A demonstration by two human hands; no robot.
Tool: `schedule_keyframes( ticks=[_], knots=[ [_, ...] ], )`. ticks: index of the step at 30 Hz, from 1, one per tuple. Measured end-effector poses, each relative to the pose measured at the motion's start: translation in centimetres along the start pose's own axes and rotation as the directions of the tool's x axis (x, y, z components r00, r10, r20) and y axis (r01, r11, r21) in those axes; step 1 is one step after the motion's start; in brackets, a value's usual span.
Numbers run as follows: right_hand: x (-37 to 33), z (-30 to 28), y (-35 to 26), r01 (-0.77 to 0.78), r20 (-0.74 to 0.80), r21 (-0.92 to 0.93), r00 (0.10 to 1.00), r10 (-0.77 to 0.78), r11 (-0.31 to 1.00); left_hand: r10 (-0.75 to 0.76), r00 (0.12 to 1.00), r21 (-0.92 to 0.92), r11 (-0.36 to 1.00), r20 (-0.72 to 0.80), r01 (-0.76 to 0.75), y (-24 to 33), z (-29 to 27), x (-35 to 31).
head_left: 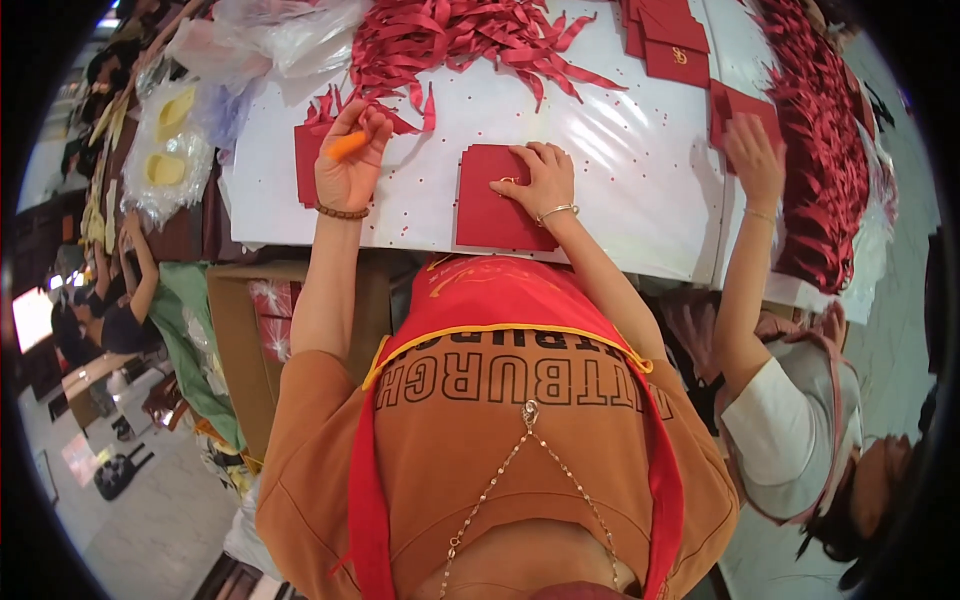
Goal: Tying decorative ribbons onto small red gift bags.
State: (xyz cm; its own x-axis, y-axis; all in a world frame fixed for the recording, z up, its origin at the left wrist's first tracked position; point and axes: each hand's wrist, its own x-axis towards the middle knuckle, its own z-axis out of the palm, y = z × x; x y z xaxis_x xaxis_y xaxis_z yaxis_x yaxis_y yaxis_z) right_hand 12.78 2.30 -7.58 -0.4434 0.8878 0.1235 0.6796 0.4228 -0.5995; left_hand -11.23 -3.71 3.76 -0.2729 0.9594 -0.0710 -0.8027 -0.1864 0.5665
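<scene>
Clamped in the left grip (349,180), above the bench (640,190): a small orange object (347,147). Beneath the right grip (547,187), spread with thumb and fingers apart: a stack of red cards (490,220) near the bench's front edge. Beyond: heaped red ribbons (440,40). At right: a co-worker's hand (752,155).

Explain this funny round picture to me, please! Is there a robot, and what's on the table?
No robot here, just a person working with bare hands. A wide, bendy-looking camera on their head looks down in front of them at a white, smooth table. The right hand rests on a stack of flat, square red pieces. The left hand has a small orange tube shape at its fingers; I can't tell whether it's held or worn. Shiny red ribbons lie heaped farther back. The hand on the picture's right belongs to somebody else.
</scene>
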Motion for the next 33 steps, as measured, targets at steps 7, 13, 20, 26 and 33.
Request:
schedule_keyframes(
  ticks=[7,13,20,26,33],
  knots=[
    [-0.9,0.5,-1.2,-0.057,-0.072,-0.091,0.996,0.051,0.994,0.031,0.999,0.912,0.409,0.012,-0.024,-2.5,-0.8,1.7],
    [0.2,-0.7,-1.5,0.209,-0.004,-0.225,0.977,-0.215,0.952,-0.132,0.913,0.919,0.132,0.387,-0.371,-5.1,-2.6,2.0],
    [1.7,-1.7,-3.5,0.275,0.242,-0.245,0.946,-0.216,0.930,-0.314,0.949,0.885,0.447,0.018,0.131,-7.3,-4.9,0.5],
    [3.6,-2.9,-4.9,0.163,0.346,-0.236,0.935,-0.074,0.958,-0.347,0.930,0.929,0.291,-0.119,0.227,-8.6,-4.5,-0.5],
    [5.4,-2.5,-3.4,-0.034,0.488,0.013,0.873,0.023,0.999,-0.172,0.972,0.896,0.387,-0.163,0.218,-8.9,-2.9,-0.6]
  ],
)
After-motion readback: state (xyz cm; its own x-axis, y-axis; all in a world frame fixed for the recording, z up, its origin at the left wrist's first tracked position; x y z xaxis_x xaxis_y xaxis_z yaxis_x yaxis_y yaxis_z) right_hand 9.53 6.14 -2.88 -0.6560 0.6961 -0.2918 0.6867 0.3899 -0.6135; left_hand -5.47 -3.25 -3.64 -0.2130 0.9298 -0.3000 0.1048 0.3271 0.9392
